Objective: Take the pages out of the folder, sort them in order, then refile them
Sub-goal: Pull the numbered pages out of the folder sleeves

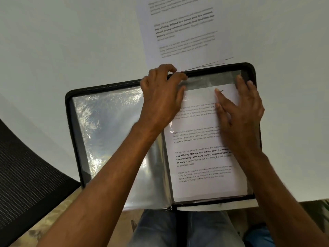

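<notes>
Top of the loose pages (185,31) on the white surface (71,41) is cut off, text blurry. Black zip folder (74,132) lies open at the near edge. Left hand (160,97) pinches a clear sleeve (208,79); right hand (238,111) presses flat on the printed page (204,186) inside it.

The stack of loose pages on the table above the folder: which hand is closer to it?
Left. The left hand grips the sleeve's top edge beside the bottom corner of the stack of loose pages. The right hand lies lower, flat on the page in the sleeve.
</notes>
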Demonstrator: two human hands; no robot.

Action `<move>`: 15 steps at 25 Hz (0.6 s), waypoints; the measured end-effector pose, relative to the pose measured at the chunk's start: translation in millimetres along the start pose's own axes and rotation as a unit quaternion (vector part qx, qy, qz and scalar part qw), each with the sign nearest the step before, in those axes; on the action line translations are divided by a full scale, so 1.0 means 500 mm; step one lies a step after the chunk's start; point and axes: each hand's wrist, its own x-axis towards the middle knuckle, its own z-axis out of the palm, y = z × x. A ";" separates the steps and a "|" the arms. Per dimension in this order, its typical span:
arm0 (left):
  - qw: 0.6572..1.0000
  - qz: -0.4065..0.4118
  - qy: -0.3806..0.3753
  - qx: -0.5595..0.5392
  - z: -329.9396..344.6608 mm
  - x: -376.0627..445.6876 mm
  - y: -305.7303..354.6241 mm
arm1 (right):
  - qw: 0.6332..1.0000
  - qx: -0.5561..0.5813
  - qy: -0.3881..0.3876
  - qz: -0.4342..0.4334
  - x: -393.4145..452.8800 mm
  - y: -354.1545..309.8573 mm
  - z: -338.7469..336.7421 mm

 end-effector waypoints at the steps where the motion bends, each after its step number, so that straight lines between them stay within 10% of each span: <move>1: 1.000 0.005 -0.005 0.004 -0.001 0.006 -0.001 | 1.000 0.024 -0.001 0.007 -0.004 -0.002 -0.005; 15: 0.993 0.028 -0.069 -0.093 -0.033 0.019 -0.012 | 0.891 0.392 0.039 0.226 0.012 -0.031 -0.055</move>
